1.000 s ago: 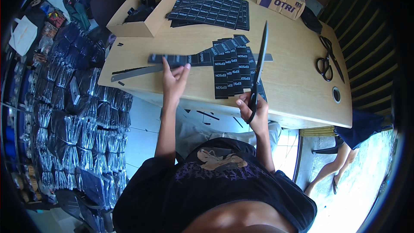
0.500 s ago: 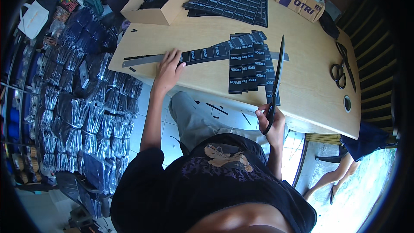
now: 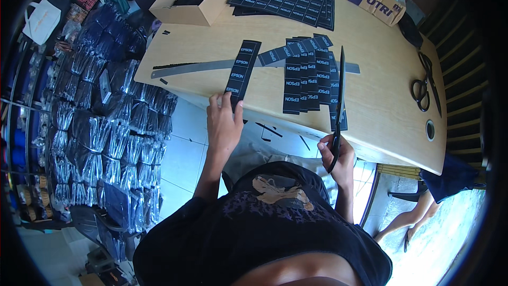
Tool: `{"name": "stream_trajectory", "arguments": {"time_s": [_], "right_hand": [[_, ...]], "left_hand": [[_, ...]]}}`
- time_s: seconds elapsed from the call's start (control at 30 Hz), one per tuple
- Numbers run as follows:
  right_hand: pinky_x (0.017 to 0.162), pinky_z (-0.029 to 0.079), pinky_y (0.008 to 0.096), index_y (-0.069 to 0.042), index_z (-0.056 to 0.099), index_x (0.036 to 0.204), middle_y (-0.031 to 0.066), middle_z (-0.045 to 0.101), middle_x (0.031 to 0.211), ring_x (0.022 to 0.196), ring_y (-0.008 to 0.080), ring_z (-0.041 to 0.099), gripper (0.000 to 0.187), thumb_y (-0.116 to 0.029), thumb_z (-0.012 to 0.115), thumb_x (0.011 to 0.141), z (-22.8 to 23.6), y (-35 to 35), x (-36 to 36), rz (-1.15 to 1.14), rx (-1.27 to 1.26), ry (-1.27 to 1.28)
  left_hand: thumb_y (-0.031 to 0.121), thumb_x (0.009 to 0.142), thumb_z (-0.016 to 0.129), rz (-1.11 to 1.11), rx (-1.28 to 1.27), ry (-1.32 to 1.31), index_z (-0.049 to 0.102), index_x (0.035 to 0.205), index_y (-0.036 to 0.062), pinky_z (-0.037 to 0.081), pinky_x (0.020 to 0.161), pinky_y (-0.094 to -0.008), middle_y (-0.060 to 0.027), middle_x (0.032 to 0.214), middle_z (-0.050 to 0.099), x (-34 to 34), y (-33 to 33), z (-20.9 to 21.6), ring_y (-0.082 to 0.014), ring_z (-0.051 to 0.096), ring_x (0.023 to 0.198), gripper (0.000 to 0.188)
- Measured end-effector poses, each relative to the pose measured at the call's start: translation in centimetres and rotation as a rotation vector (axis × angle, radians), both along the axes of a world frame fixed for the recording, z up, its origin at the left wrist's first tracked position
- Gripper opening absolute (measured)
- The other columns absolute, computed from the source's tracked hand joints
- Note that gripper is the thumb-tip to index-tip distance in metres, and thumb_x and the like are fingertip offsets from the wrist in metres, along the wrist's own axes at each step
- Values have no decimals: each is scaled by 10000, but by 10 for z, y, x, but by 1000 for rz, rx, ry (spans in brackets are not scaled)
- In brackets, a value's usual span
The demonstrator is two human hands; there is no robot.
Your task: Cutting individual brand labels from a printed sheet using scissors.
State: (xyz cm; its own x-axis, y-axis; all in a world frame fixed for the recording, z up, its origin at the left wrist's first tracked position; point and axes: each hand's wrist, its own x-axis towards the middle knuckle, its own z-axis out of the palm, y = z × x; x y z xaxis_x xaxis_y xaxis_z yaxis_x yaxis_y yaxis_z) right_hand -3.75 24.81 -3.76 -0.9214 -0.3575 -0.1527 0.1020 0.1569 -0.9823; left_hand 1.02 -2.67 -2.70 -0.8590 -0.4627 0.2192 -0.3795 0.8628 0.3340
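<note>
In my left hand [image 3: 223, 127], the fingers and thumb grip the near end of a black strip of printed labels [image 3: 244, 66]. That strip stretches away across the table and passes over a long metal ruler [image 3: 185, 70]. On the right, my right hand [image 3: 343, 160] holds a pair of black scissors [image 3: 340, 100] upright, blades pointing up and away; the blades look closed together. Just left of the blades lie several overlapping black label strips [image 3: 308, 82]. A shorter strip [image 3: 275, 55] sits slantwise across their far end.
Stacked label sheets [image 3: 288, 0] lie at the table's far side, between an open cardboard box [image 3: 185, 17] and a taped carton [image 3: 373, 0]. Other black scissors [image 3: 422, 95] rest near the right edge. Plastic-wrapped bundles [image 3: 106, 143] are piled left. Another person's legs [image 3: 410, 222] show lower right.
My left hand has come off the ruler and moved toward me, turning the near strip from crosswise to lengthwise. The right hand with the scissors has shifted slightly.
</note>
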Motion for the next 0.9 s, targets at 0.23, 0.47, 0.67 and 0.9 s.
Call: {"name": "stream_trajectory", "arguments": {"time_s": [0.23, 0.47, 0.67, 0.9], "right_hand": [[483, 329, 243, 22, 587, 881, -16, 477, 551, 523, 72, 429, 404, -358, 689, 791, 2, 4, 11, 197, 29, 17], [526, 366, 276, 3, 547, 948, 3, 475, 605, 559, 107, 446, 604, -536, 694, 720, -1, 8, 34, 533, -90, -31], [609, 419, 336, 16, 528, 944, 105, 548, 698, 654, 217, 545, 591, -546, 613, 782, 0, 17, 41, 720, 46, -103], [645, 419, 339, 27, 550, 952, 119, 547, 748, 702, 214, 545, 604, -564, 527, 829, -5, 32, 57, 725, 77, -222]], "left_hand": [[377, 796, 693, 294, 927, 310, 311, 1185, -76, 501, 694, -310, -223, 1013, 518, -2, -26, -26, -220, 586, 861, 709], [239, 807, 707, 237, 1634, 360, 547, 970, 0, 497, 629, -219, -74, 826, 599, -4, -12, -40, -118, 596, 712, 331], [191, 834, 676, 206, 1641, 364, 601, 862, 37, 463, 578, -195, -39, 750, 628, 3, 21, -27, -101, 604, 641, 174], [182, 854, 652, 127, 1537, 416, 608, 845, 28, 442, 567, -204, -30, 738, 626, 6, 24, -36, -92, 597, 644, 160]]}}
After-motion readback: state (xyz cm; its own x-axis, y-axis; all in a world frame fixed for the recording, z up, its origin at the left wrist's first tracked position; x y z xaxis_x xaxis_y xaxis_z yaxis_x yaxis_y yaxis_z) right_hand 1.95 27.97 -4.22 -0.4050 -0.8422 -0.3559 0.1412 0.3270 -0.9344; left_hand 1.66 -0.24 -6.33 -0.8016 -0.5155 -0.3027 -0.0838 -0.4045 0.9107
